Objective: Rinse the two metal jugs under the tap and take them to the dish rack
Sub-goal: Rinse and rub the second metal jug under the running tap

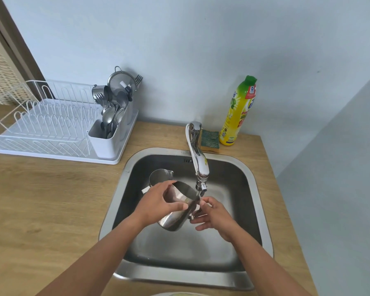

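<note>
A shiny metal jug (pixel 176 212) hangs tilted over the steel sink (pixel 252 182), its mouth just below the tap spout (pixel 201 167). My left hand (pixel 158 201) wraps the jug's body from the left. My right hand (pixel 214 214) grips its handle side on the right. A second metal jug (pixel 159 177) stands upright in the sink behind my left hand, partly hidden by it. I cannot tell whether water is running. The white dish rack (pixel 47 124) sits on the counter at the left.
A white cutlery holder (pixel 109 135) with spoons, forks and a strainer fills the rack's right end. A green-and-yellow sponge (pixel 209 139) and a yellow detergent bottle (pixel 238 112) stand behind the tap. The wooden counter (pixel 51 199) surrounds the sink; walls close the back and right.
</note>
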Demonstrator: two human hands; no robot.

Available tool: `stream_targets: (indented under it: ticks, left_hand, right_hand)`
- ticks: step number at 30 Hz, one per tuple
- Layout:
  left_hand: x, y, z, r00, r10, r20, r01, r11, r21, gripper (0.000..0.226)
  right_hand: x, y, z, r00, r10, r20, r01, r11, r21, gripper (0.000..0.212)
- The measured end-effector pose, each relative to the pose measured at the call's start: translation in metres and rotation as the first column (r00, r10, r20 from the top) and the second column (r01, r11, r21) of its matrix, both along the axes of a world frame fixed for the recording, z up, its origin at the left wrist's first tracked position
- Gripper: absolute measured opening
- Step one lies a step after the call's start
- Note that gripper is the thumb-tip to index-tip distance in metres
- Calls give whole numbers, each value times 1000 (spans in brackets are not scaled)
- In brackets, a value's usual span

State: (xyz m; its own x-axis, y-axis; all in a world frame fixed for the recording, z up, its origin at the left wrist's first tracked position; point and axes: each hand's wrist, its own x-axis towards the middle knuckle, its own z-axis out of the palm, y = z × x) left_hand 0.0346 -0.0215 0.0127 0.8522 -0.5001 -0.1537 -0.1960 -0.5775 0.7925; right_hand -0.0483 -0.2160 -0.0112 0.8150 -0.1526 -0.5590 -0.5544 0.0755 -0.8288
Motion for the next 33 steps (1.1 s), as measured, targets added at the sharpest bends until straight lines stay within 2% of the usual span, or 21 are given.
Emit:
stream_targets:
  ticks: [2,5,8,13,16,20,25,28,33]
  left_hand:
    - [-1,1,-3,998,18,-64,-17,1000,18,61]
    - [-2,3,-16,981,28,-192,-21,999,38,62]
    - [-7,0,-24,944,-10,-330,7,1000,-11,59]
    - [-19,-13,-21,833,-163,-528,103,984,-142,26]
    - [-21,-20,-30,787,-203,-582,87,972,-220,36]
    - [-22,-31,-35,802,-211,-558,46,955,-294,59]
    - [-16,-42,-39,886,-130,-444,-37,936,-349,80]
    - [-12,-46,-37,925,-64,-376,-83,928,-364,85]
    - [-6,-41,-25,989,4,-148,-41,968,-249,86]
  right_hand:
    - [-3,0,3,999,20,-49,-21,1000,-10,21]
    - [-9,-7,9,995,22,-93,-29,997,-65,28]
    - [-13,-18,19,995,19,-98,-38,980,-193,37]
    - [-21,-37,39,996,29,-88,-63,908,-413,37]
    - [-24,-42,48,996,45,-77,-79,846,-528,32]
    - [-27,-48,52,998,56,-16,-55,819,-571,28]
    - [-29,-53,43,995,53,79,-2,845,-534,21]
    - [-26,-50,35,991,6,137,57,890,-452,15]
    - [-17,-43,17,977,-113,178,154,960,-232,8]
